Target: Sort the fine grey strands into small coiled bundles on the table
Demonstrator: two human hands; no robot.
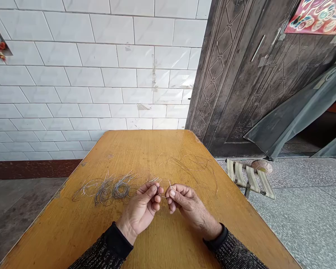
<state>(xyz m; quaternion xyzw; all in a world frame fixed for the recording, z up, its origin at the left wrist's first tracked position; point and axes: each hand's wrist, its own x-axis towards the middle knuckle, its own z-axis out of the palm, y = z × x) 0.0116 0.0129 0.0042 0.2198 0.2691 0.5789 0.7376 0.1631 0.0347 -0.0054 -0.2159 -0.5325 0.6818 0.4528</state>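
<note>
My left hand and my right hand are close together above the wooden table. Between them a thin wire bends into a small loop. Thumb and forefinger of each hand pinch this wire, one on either side of the loop. Just left of my left hand lies a coil of grey wire. More tangled wire is heaped beside that coil. Loose reddish strands of thin wire are spread on the tabletop beyond my right hand. The wire ends inside my fingers are hidden.
A white tiled wall rises behind the table's far edge. On the right are a dark carved door and a grey-green curtain. A folding stool with striped straps stands on the floor to the right, near a round pale object.
</note>
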